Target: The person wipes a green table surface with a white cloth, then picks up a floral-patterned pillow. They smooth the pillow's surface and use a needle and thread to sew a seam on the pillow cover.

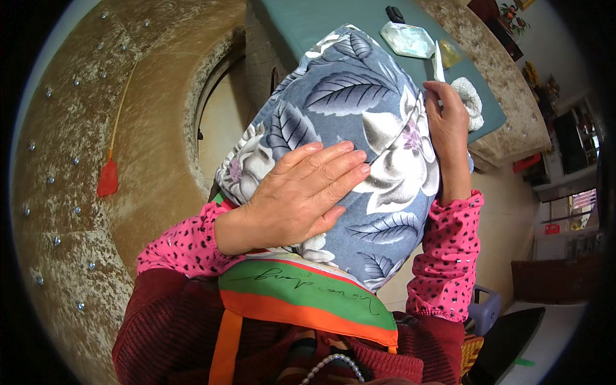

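Observation:
A stuffed, grey-blue cushion or pillow [337, 130] with white flowers and dark leaves lies before me, partly on the table and against my green and orange apron [308, 293]. My left hand [308, 192] rests flat on its near part, fingers together and pointing up to the right. At its right edge, my right hand [445, 108] has curled fingers against the fabric; whether they pinch it cannot be told. A crumpled whitish cloth [468, 103] lies just right of that hand, and a white pointed strip [438, 62] stands out beyond the fingertips.
The green-covered table [288, 24] carries a white soft pack [408, 39], a small black object [394, 14] and a yellowish clear packet [450, 53]. A red fly swatter [108, 178] lies on the brown sofa [159, 120] at left. A blue-grey plastic stool [483, 308] stands at lower right.

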Motion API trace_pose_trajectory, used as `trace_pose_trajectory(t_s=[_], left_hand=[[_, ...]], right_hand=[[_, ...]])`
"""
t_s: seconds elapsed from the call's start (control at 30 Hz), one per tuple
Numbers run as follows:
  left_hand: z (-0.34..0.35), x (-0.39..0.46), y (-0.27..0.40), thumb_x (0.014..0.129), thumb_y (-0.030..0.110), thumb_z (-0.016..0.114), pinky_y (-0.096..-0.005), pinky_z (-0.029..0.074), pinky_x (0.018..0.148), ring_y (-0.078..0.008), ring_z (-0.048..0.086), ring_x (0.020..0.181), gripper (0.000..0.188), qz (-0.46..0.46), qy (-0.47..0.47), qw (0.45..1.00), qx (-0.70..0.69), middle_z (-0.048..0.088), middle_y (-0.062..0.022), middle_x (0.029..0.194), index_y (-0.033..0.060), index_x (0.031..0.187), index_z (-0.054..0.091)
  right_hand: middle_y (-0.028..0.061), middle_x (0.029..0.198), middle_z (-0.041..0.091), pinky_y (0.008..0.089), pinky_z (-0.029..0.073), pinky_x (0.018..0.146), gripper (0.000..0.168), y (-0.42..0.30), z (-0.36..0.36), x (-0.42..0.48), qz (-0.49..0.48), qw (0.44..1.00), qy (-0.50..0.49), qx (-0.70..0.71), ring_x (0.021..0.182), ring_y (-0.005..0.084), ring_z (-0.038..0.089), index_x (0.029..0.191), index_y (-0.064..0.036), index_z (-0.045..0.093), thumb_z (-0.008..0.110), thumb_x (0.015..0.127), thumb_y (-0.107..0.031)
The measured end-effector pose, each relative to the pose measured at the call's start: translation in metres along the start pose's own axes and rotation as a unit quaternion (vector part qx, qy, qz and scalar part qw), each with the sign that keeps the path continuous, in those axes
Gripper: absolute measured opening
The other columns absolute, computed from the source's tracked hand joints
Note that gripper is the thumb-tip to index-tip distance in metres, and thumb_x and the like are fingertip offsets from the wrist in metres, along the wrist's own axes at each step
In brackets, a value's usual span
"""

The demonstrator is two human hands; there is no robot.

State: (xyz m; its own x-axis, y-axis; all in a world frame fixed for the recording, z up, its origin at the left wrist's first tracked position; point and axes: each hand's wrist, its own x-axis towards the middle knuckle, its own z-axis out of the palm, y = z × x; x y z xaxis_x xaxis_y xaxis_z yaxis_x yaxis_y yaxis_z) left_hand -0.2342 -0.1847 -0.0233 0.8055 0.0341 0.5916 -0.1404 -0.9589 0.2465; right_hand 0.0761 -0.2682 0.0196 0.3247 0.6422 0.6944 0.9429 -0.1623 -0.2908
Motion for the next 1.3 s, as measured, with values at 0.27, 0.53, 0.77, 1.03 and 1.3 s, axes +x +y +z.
trace_pose_trajectory(t_s=[0.27, 0.53, 0.77, 1.03, 1.3], left_hand=[[0.005, -0.002, 0.001, 0.075, 0.012, 0.077, -0.0466, 0.031, 0.116, -0.0282, 0.046, 0.143, 0.079, -0.02, 0.013, 1.0, -0.019, 0.049, -0.0107, 0.153, 0.007, 0.149, 0.048], [0.014, -0.007, -0.005, 0.072, 0.007, 0.08, -0.0484, 0.032, 0.115, -0.0297, 0.046, 0.143, 0.061, -0.016, 0.052, 0.996, -0.075, 0.049, -0.0104, 0.152, 0.0096, 0.128, 0.056], [0.015, -0.009, -0.006, 0.073, 0.008, 0.081, -0.0489, 0.033, 0.115, -0.0303, 0.046, 0.143, 0.05, -0.016, 0.07, 0.992, -0.102, 0.051, -0.0104, 0.151, 0.0118, 0.117, 0.056], [0.008, -0.003, -0.005, 0.076, 0.014, 0.08, -0.0486, 0.031, 0.117, -0.0312, 0.041, 0.147, 0.081, 0.005, 0.039, 0.997, -0.063, 0.044, -0.0139, 0.156, 0.0064, 0.149, 0.048], [0.004, 0.065, -0.017, 0.09, 0.032, 0.068, -0.0461, 0.034, 0.118, -0.0335, 0.047, 0.14, 0.064, 0.109, 0.008, 0.994, 0.015, 0.053, -0.0212, 0.146, -0.0044, 0.141, 0.053]], right_hand=[[0.0099, 0.099, 0.066, 0.0361, 0.047, 0.088, 0.015, -0.074, -0.033, -0.024, -0.087, 0.98, -0.099, 0.147, 0.098, 0.0259, 0.06, 0.094, -0.002, 0.065, 0.074, 0.084, -0.009], [0.0092, 0.095, 0.061, 0.0294, 0.048, 0.084, 0.01, -0.053, -0.018, -0.006, -0.006, 0.973, -0.167, 0.162, 0.092, 0.0218, 0.062, 0.096, 0.001, 0.064, 0.061, 0.087, 0.005], [0.0116, 0.097, 0.063, 0.0318, 0.05, 0.081, 0.012, -0.015, -0.003, 0.01, 0.068, 0.978, -0.161, 0.11, 0.088, 0.0238, 0.063, 0.098, 0.001, 0.064, 0.06, 0.087, 0.003], [0.0198, 0.094, 0.068, 0.04, 0.051, 0.082, 0.016, -0.008, 0.001, 0.026, 0.041, 0.98, -0.197, 0.001, 0.09, 0.0356, 0.066, 0.097, 0.002, 0.064, 0.059, 0.081, 0.002], [0.0086, 0.085, 0.065, 0.0313, 0.05, 0.075, 0.011, 0.012, 0.006, 0.027, 0.118, 0.968, -0.195, 0.105, 0.077, 0.0175, 0.06, 0.093, 0.002, 0.062, 0.056, 0.083, 0.002]])
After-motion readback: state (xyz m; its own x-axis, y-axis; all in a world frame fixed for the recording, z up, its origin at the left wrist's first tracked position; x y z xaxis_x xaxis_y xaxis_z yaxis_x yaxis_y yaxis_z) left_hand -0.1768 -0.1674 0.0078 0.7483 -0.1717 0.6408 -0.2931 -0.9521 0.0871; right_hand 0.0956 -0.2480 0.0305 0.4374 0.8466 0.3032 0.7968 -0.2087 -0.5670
